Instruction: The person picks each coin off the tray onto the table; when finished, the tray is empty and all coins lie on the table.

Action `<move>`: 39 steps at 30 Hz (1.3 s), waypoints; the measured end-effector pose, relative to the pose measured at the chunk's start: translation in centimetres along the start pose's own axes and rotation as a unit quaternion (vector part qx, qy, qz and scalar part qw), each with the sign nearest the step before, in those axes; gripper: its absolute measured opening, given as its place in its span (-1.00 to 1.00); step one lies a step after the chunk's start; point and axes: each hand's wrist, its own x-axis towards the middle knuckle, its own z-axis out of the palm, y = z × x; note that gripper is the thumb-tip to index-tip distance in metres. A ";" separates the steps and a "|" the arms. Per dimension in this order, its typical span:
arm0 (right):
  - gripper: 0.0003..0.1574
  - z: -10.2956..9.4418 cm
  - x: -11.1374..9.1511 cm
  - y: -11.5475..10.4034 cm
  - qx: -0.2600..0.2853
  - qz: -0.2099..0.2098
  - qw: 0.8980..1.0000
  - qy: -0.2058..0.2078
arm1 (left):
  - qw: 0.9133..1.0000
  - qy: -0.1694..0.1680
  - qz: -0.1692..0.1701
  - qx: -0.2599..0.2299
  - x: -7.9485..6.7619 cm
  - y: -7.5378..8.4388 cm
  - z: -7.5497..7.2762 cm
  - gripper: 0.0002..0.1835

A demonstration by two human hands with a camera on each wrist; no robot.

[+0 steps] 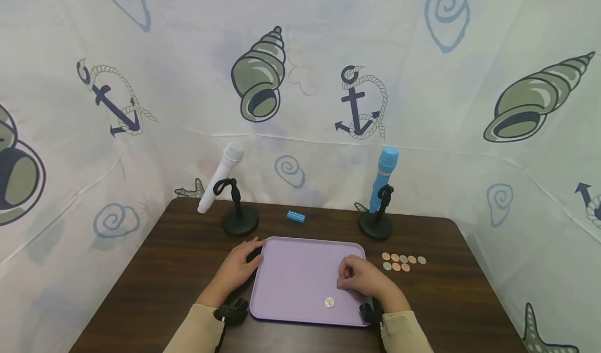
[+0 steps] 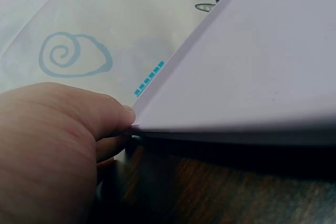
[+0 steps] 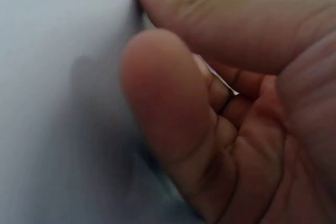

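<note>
A lilac tray [image 1: 291, 280] lies on the dark wooden table. My left hand [image 1: 241, 262] rests by its far left corner, fingers fairly straight. In the left wrist view, a fingertip [image 2: 126, 116] touches the tray's corner, with other fingers lower beside the edge. Over the tray's right part is my right hand [image 1: 361, 277], its fingers curled and the tips low near the surface. The right wrist view shows the thumb and bent fingers [image 3: 157, 87] close to the tray; I cannot tell whether they hold something. A silvery coin [image 1: 329, 302] lies on the tray below that hand.
Several copper and silver coins [image 1: 404, 262] lie in two rows right of the tray. Behind it sit a blue toy brick [image 1: 296, 216], a white microphone [image 1: 220, 175] on a black stand [image 1: 240, 221] and a blue microphone [image 1: 384, 175] on another stand [image 1: 375, 227]. A printed cloth [image 1: 305, 108] hangs behind.
</note>
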 end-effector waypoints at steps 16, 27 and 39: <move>-0.81 -1.4 -0.2 1.9 0.144 0.022 0.989 -0.015 | 1.000 0.001 0.003 0.003 0.0 -0.1 0.2 -0.47; -0.58 -3.5 -3.0 3.2 0.257 0.013 0.962 0.089 | 1.000 0.002 -0.008 0.007 -0.2 -0.1 0.1 -0.47; -0.90 -6.7 -6.9 8.8 0.360 -0.012 0.921 0.146 | 1.000 0.006 0.005 0.006 0.0 -0.2 0.0 -0.47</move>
